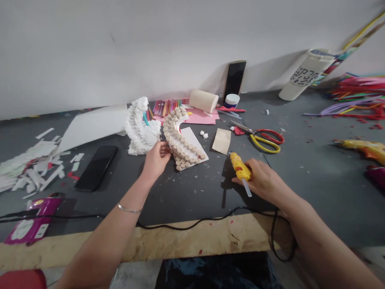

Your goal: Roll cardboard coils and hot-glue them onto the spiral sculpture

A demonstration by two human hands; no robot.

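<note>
My left hand point(155, 159) grips the edge of a curved craft piece point(180, 140) covered with small beige paper rolls, standing on a white card. A white fluffy foam shape point(138, 127) stands just left of it. My right hand point(262, 179) is closed around a yellow hot glue gun point(240, 167), held low over the dark table, nozzle pointing away toward the beige piece, a glue stick poking out the back. Its black cord point(192, 225) trails over the wooden table edge.
A black phone point(96, 167) lies at left near white paper scraps point(30, 166). Scissors point(261, 138), a tan paper slip point(221, 141), pink sheet, paper roll point(203, 100), a leaning phone point(234, 79), white cup point(303, 76), colored strips and a second glue gun point(365, 148) lie behind and right.
</note>
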